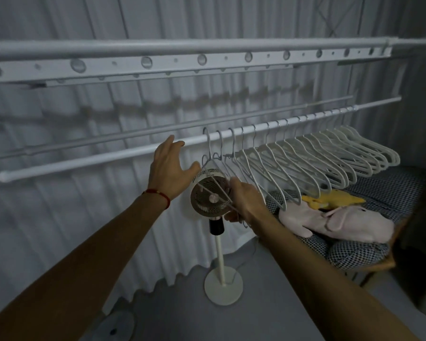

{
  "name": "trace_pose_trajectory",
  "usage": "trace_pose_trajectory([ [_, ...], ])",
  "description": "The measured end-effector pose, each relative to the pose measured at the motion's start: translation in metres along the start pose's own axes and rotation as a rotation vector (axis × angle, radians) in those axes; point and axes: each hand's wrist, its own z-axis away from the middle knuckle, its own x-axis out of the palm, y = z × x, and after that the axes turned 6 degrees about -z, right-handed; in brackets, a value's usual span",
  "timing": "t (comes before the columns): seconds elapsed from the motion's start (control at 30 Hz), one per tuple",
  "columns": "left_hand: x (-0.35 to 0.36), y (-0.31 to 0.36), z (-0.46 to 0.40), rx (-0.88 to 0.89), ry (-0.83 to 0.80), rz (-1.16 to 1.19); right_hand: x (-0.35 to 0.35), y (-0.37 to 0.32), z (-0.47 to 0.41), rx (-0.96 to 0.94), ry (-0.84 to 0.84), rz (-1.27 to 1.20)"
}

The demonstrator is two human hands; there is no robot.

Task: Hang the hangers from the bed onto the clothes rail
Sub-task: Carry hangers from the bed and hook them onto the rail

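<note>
A white clothes rail (123, 153) runs from the lower left up to the right. Several white hangers (312, 156) hang on its right half in a row. My left hand (169, 166) is open, its fingertips at the rail just left of the leftmost hanger (208, 146). My right hand (246, 201) grips the lower end of one or two white hangers whose thin bars cross in front of the fan head. Their hooks sit on the rail at the left end of the row.
A white standing fan (209, 193) on a thin pole with a round base (223, 287) stands directly under the hands. A checkered cushion (354, 252) with pink and yellow soft toys (335, 222) lies at the right. Pleated white curtains (59, 230) hang behind. A perforated upper bar (182, 62) runs overhead.
</note>
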Motion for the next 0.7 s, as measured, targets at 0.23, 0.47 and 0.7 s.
trace_pose_trajectory([
  [0.23, 0.021, -0.009, -0.013, 0.094, -0.027, 0.112, 0.018, 0.024, -0.009, 0.083, 0.072, -0.083],
  [0.47, 0.033, 0.030, 0.002, 0.225, -0.076, 0.311, 0.015, 0.056, -0.003, 0.330, 0.149, -0.320],
  [0.7, 0.081, 0.107, 0.071, 0.309, -0.308, 0.746, -0.037, 0.097, 0.076, 0.440, 0.370, -0.276],
])
